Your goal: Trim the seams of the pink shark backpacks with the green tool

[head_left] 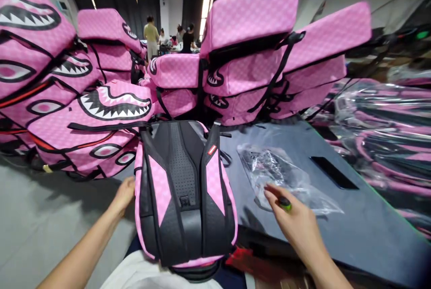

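Though pink-and-black bags (pixel 393 145) at three o'clock are plastic-wrapped, the pink-and-black padded backpack (pixel 183 168) at seven is uncovered, whether it is gripped by the left hand (pixel 124 195) cannot be told, and a small green-and-black tool (pixel 285 203) is clasped by the right hand (pixel 298 219).

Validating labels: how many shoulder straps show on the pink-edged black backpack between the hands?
2: one padded black-and-pink strap toward the left hand, the other strap, with a red label, toward the right hand. Neither appears hidden.
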### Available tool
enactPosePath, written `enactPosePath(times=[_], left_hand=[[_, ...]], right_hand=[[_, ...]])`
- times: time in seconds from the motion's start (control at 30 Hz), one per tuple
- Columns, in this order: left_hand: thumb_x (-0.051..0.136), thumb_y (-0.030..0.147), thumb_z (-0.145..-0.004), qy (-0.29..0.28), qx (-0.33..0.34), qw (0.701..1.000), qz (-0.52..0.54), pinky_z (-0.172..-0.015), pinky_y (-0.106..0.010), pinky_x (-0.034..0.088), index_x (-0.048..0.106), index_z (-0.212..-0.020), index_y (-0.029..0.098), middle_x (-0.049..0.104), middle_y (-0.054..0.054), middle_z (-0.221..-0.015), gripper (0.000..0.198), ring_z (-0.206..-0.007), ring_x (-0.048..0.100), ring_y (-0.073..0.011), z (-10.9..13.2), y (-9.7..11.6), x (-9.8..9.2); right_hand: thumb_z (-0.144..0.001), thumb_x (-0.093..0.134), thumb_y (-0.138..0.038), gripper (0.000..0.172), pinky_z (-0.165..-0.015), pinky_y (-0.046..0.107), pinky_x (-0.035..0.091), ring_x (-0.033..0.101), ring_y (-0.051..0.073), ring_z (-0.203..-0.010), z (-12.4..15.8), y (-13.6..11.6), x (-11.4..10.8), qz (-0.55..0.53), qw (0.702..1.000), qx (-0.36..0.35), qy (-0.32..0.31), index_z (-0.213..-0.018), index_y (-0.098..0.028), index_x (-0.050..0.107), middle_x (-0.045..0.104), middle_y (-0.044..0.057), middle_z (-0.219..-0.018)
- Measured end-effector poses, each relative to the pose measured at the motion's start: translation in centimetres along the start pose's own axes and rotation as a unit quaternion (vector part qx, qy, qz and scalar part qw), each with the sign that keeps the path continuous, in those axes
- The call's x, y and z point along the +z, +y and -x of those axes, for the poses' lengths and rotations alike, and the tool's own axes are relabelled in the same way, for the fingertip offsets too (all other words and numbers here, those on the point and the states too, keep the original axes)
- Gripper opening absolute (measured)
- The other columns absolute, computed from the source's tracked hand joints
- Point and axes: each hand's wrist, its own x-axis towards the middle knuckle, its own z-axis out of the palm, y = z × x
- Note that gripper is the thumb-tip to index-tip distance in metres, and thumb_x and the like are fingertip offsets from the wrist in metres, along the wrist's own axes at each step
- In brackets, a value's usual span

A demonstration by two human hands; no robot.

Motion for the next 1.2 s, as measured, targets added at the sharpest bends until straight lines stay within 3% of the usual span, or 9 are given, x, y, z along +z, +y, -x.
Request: enactPosePath(times=[0.1,0.2,0.33,0.53,0.63,0.8,0.9,1.03,1.2], left_hand=[[0.030,0.035,-0.102,0.122,0.061,0.990,0.025,-0.105,-0.051,0.047,0.045,-0.141,0.025,0.058,-0.011,-0.136,0.043,-0.125,0.055,-0.0292,1.4,0.2,-0.4],[0.042,0.038,-0.097,0.006,0.368,0.930,0.003,-0.113,-0.050,0.041,0.044,-0.143,0.031,0.058,-0.006,-0.140,0.047,-0.132,0.052,-0.0263,3.2,2.3,0.9],[0.043,0.040,-0.097,-0.184,0.501,0.834,-0.139,-0.115,-0.059,0.032,0.041,-0.149,0.027,0.045,-0.004,-0.154,0.053,-0.143,0.039,-0.0312,5.8,1.1,6.5],[0.048,0.041,-0.096,-0.133,0.538,0.818,-0.153,-0.110,-0.050,0.038,0.045,-0.147,0.026,0.047,-0.006,-0.152,0.054,-0.137,0.046,-0.0293,8.3,-4.5,10.9],[0.049,0.040,-0.095,-0.105,0.551,0.824,-0.082,-0.109,-0.045,0.039,0.056,-0.137,0.024,0.060,-0.008,-0.139,0.045,-0.126,0.055,-0.0252,6.4,-1.1,9.7],[0.042,0.040,-0.100,-0.034,0.619,0.781,-0.077,-0.115,-0.049,0.027,0.060,-0.125,0.014,0.060,-0.015,-0.134,0.041,-0.132,0.047,-0.0288,-3.0,11.1,9.3],[0.044,0.055,-0.096,-0.069,0.668,0.731,-0.123,-0.100,-0.045,0.038,0.067,-0.099,0.012,0.070,-0.013,-0.096,0.049,-0.095,0.064,-0.0245,-7.8,16.3,10.6],[0.048,0.055,-0.096,-0.099,0.690,0.698,-0.165,-0.073,-0.038,0.034,0.070,-0.079,0.014,0.068,-0.008,-0.071,0.049,-0.066,0.059,-0.0177,-9.0,19.0,11.3],[0.045,0.061,-0.094,-0.085,0.692,0.700,-0.157,-0.077,-0.040,0.031,0.072,-0.077,0.017,0.068,-0.006,-0.075,0.055,-0.074,0.056,-0.0189,-7.4,18.7,9.3]], right_hand=[[-0.090,0.050,-0.022,0.032,-0.098,0.043,0.052,0.066,0.026,-0.112,0.9,-6.1,2.7,0.039,0.960,-0.278,-0.004,-0.118,-0.016,0.066,0.071,0.012,-0.120],[-0.083,0.051,-0.006,0.039,-0.098,0.036,0.052,0.058,0.023,-0.122,1.2,-12.2,7.0,0.130,0.875,-0.432,-0.175,-0.118,-0.019,0.064,0.067,0.010,-0.126],[-0.088,0.046,-0.003,0.025,-0.064,0.025,0.051,0.071,0.022,-0.085,1.1,-13.7,10.2,0.335,0.875,-0.252,-0.242,-0.100,-0.013,0.066,0.072,0.013,-0.095],[-0.100,0.048,-0.040,0.043,-0.058,0.026,0.043,0.071,0.029,-0.093,-0.3,-8.3,7.6,0.372,0.906,-0.103,-0.176,-0.126,-0.006,0.051,0.069,0.020,-0.110],[-0.097,0.053,-0.042,0.033,-0.060,0.026,0.042,0.073,0.024,-0.083,-0.3,-7.3,7.9,0.326,0.919,-0.063,-0.213,-0.114,-0.014,0.058,0.075,0.009,-0.092],[-0.098,0.049,-0.031,0.024,-0.060,0.028,0.041,0.074,0.025,-0.079,2.0,-6.9,8.8,0.289,0.936,-0.058,-0.191,-0.115,-0.018,0.059,0.076,0.008,-0.088],[-0.098,0.047,-0.030,0.027,-0.058,0.028,0.041,0.074,0.026,-0.077,2.4,-5.8,8.0,0.289,0.938,-0.077,-0.174,-0.120,-0.019,0.059,0.077,0.008,-0.086],[-0.097,0.046,-0.034,0.027,-0.055,0.029,0.042,0.074,0.028,-0.076,1.2,-4.1,7.0,0.288,0.943,-0.095,-0.140,-0.117,-0.022,0.061,0.077,0.006,-0.084],[-0.096,0.046,-0.041,0.033,-0.054,0.029,0.041,0.074,0.029,-0.073,0.5,-3.1,6.5,0.262,0.949,-0.115,-0.131,-0.120,-0.024,0.061,0.076,0.006,-0.080]])
